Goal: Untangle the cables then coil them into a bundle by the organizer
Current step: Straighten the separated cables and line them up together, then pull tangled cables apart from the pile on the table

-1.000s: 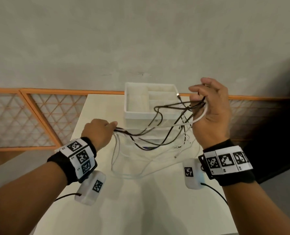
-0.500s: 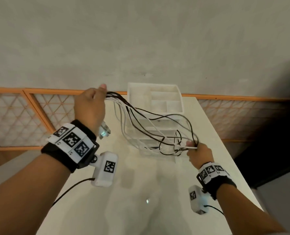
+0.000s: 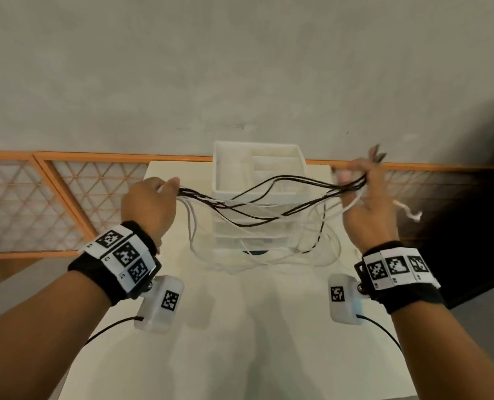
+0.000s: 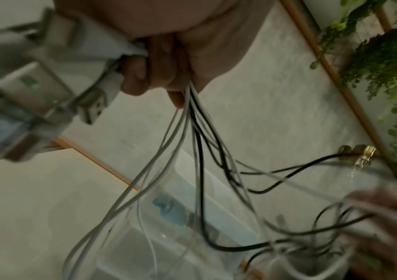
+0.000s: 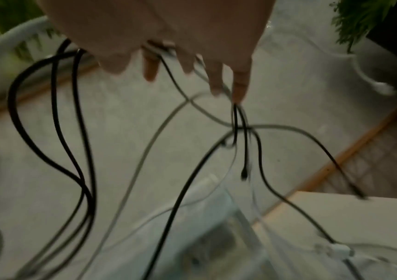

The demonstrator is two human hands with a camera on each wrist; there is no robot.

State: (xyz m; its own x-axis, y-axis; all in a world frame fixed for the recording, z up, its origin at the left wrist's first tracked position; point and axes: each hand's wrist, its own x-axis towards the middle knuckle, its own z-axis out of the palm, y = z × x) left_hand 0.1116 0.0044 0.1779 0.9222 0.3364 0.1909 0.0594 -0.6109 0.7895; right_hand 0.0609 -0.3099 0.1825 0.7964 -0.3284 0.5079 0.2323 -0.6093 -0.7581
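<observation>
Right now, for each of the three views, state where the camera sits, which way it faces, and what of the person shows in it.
Head: worn on the head, looking forward and down at the table and organizer; both forearms, left hand and right hand show.
Left wrist: under the left hand, looking along the fingers gripping the cables.
Right wrist: under the right hand, looking along fingers threaded through the strands.
Shared: all three show the black and white cables and the organizer.

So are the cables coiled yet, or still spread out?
Spread: cables hang in loose strands between left hand and right hand, no bundle.
</observation>
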